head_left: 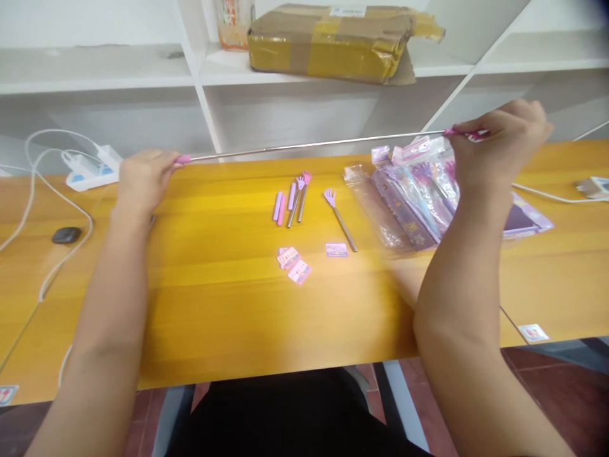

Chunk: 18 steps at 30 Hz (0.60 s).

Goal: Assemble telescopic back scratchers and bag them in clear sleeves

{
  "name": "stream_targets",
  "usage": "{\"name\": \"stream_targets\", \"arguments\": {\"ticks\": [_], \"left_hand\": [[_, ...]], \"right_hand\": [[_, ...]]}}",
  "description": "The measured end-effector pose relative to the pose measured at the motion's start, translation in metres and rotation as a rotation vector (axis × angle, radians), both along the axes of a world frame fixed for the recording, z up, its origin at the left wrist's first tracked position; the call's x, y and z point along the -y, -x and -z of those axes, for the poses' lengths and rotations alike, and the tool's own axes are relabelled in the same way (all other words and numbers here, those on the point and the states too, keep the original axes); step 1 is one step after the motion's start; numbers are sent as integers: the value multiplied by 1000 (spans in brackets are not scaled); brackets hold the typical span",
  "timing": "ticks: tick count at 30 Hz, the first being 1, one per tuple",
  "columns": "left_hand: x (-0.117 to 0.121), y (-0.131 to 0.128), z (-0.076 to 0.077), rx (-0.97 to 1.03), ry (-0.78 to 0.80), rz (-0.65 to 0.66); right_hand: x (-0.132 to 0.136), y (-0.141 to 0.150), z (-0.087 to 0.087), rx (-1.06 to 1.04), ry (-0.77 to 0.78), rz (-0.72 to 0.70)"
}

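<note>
- Currently, a person is holding a telescopic back scratcher [264,150] by both ends, its thin metal rod stretching nearly level across the view in front of the white shelf [137,66].
- The left hand [145,178] is pinching the pink grip between thumb and fingers.
- The right hand [499,143], raised slightly higher in view, is closing around the pink part at the other end, its fingers partly hiding that part.
- Below the rod, a purple-headed scratcher [292,206] and a pink-headed scratcher [302,202] are lying side by side on the wooden table [214,304], near two purple sleeves [278,206] and a pink sleeve [281,210].
- Another purple-headed piece [344,228] is lying apart to their right, its lower end just beside a single printed card [337,250].
- Several overlapping cards [288,258] are resting nearer the person.
- Clear plastic packets [404,197] are lying beyond the right forearm.
- On the shelf, a taped cardboard box [333,47] is sitting.
- Beside the left hand, a white power strip [92,174] is resting.
</note>
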State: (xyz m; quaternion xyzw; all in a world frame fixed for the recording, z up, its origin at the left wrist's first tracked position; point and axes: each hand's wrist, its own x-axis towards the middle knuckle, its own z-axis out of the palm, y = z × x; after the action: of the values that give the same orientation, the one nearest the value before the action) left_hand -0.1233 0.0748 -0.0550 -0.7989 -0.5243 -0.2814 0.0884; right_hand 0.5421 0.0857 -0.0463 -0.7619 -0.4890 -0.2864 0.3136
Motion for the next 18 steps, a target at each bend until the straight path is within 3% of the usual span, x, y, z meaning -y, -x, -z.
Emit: {"name": "stream_targets", "arguments": {"ticks": [3, 6, 10, 13, 15, 18], "left_hand": [[1, -7, -5, -18, 2, 40], [6, -33, -8, -75, 9, 112], [27, -92, -1, -120, -10, 150], [45, -131, 10, -104, -7, 234], [51, -144, 17, -99, 11, 251], [48, -147, 25, -104, 22, 276]], "right_hand": [[2, 5, 0, 1, 55, -43], [5, 30, -3, 39, 98, -249], [21, 111, -1, 134, 141, -585], [40, 184, 10, 228, 176, -892], [50, 218, 19, 238, 204, -968], [53, 235, 28, 243, 227, -990]]}}
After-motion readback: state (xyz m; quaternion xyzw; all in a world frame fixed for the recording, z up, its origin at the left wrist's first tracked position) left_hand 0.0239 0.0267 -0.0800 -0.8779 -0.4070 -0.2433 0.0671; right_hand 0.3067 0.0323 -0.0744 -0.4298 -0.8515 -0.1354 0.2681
